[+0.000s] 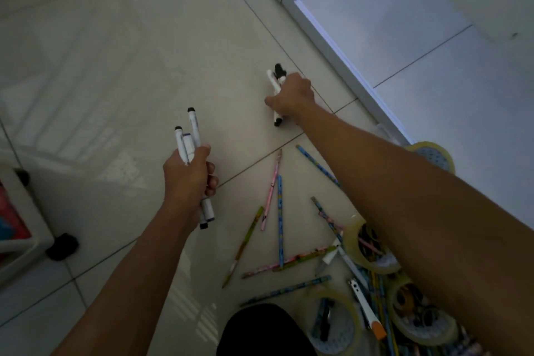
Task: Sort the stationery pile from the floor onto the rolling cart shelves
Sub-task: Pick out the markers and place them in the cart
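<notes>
— Nearest us was a dark knee at the bottom edge, and beside it we had the stationery pile on the pale tiled floor: clear tape rolls, patterned pencils fanned out toward the middle of the floor, and a white cutter with an orange end.

— And our hands?

— Our left hand was clenched round a bundle of white markers with black caps, held above the floor, their ends sticking out above and below the fist. Our right hand reached farther out and grasped a second cluster of black-and-white markers low over the tiles; whether they touched the floor we could not tell.

— Where was the cart?

— We saw only a corner of the rolling cart at the left edge, white, with dark casters on the floor and something red and blue on its shelf.

— What of the room?

— Dim. Dark grout lines crossed the glossy tiles, which showed faint striped reflections. A white metal frame ran diagonally from the top edge toward the right, the floor behind it lit bluish.
</notes>
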